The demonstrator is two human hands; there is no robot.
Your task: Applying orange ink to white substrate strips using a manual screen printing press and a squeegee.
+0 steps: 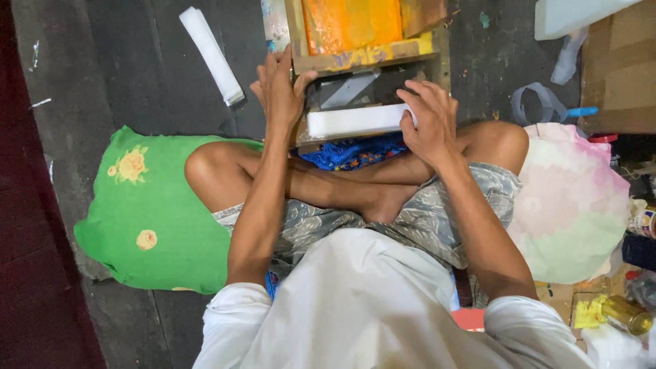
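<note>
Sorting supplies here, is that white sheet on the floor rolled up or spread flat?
Rolled up: the white sheet lies as a narrow tube on the dark floor.

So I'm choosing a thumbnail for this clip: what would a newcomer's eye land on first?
Probably the bright orange panel in a wooden frame at top centre, and just below it the white strip that the right hand grips while the left hand rests on the frame's edge. Next comes the vivid green cushion at left, beside the person's crossed legs. A white roll lies on the dark floor at upper left.
</note>
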